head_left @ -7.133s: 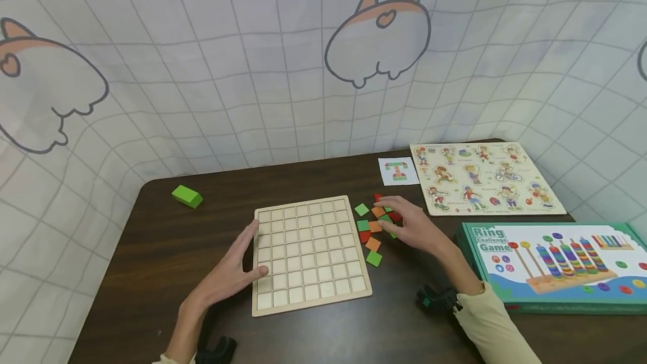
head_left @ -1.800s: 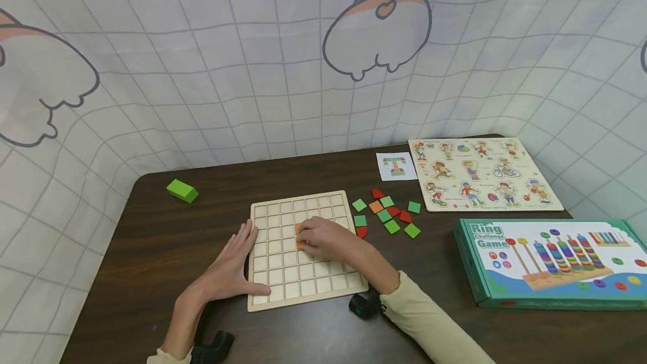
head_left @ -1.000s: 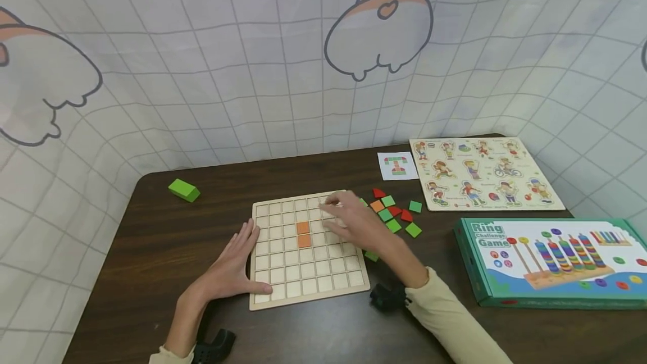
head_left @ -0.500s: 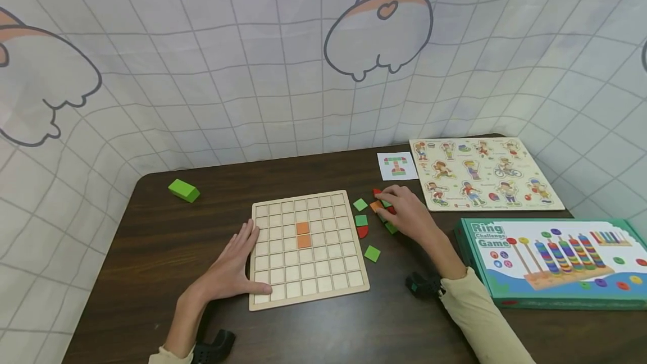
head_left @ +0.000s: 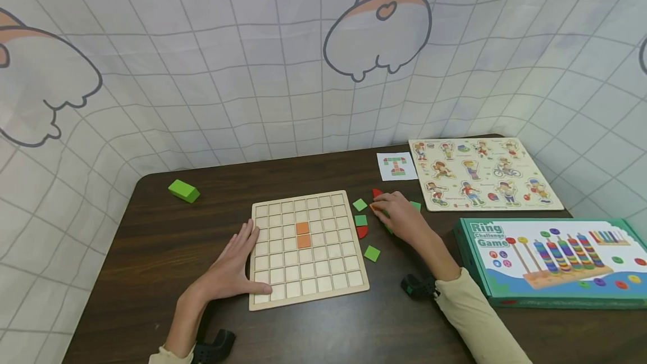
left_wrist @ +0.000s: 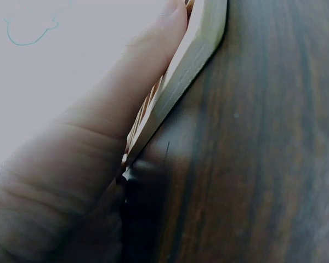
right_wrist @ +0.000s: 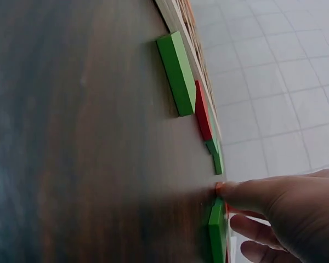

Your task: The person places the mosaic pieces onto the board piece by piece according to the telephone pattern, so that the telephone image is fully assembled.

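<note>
A pale wooden grid board [head_left: 309,291] lies on the table, with two orange square tiles [head_left: 303,235] set one below the other in its cells. My left hand [head_left: 227,271] rests along the board's left edge, fingers straight, thumb over the lower-left cells. My right hand [head_left: 402,219] is right of the board among loose tiles. Its thumb and index finger pinch an orange tile [right_wrist: 219,187] at the table surface. Around it lie a green square tile [head_left: 360,220], a red curved tile [head_left: 361,232] and a red tile [head_left: 376,192]. Several tiles are partly hidden under this hand.
A pattern card [head_left: 397,167] with a T shape lies behind the tiles. To its right is a wooden picture puzzle [head_left: 485,176], with a Ring Challenge Game box [head_left: 556,263] in front. A green block [head_left: 184,190] sits at the back left.
Two orange tiles now sit in the board, which held none in the oldest frame. My right hand left the board, moved right to the loose tiles and took hold of an orange one. The left stayed.
</note>
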Available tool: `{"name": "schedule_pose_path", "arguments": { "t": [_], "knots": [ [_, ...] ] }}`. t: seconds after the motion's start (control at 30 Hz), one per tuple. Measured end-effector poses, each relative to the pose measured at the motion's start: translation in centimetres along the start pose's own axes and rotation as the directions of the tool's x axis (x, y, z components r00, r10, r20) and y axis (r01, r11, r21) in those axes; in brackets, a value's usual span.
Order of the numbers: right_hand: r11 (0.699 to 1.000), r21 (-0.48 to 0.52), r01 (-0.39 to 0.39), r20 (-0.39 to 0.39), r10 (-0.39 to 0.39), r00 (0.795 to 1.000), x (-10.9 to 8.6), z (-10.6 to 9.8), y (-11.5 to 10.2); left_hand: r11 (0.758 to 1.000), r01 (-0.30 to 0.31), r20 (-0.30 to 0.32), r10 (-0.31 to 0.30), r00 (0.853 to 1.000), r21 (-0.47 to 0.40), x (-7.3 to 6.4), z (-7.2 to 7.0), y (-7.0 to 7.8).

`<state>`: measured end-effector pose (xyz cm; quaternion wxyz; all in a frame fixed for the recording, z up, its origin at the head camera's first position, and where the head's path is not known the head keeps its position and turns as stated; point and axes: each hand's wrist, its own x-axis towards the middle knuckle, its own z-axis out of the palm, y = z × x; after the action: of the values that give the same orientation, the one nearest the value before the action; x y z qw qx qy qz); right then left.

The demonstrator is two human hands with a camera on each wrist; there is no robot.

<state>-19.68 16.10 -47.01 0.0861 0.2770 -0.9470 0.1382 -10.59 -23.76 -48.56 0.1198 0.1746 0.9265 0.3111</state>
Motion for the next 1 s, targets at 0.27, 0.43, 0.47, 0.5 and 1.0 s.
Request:
{"name": "schedule_pose_path", "arguments": {
  "t": [0.27, 0.43, 0.47, 0.5, 1.0],
  "knots": [
    [1.0, 0.003, -0.022, -0.006, 0.023, 1.0, -0.1, 0.1, -0.1, 1.0, 0.0, 0.001, 0.0, 1.0, 0.004, -0.1, 0.1, 0.0],
    [0.998, 0.051, 0.022, -0.049, -0.02, 0.999, 0.1, -0.2, 0.3, 1.0, 0.0, 0.003, 0.0, 1.0, 0.001, -0.1, 0.0, 0.0],
    [0.997, 0.072, 0.036, -0.07, -0.031, 0.997, 0.2, -0.4, 0.3, 1.0, 0.0, 0.003, 0.0, 1.0, 0.002, -0.1, 0.0, -0.1],
    [0.994, 0.099, 0.047, -0.089, -0.039, 0.995, 0.3, -0.7, 0.0, 1.0, 0.0, 0.004, 0.0, 1.0, 0.002, -0.1, 0.0, -0.1],
    [0.867, 0.129, 0.482, 0.041, -0.491, 0.87, 2.0, 0.9, -12.5, 1.0, -0.007, 0.016, 0.007, 1.0, 0.01, 0.0, -0.1, -0.2]
  ]
}}
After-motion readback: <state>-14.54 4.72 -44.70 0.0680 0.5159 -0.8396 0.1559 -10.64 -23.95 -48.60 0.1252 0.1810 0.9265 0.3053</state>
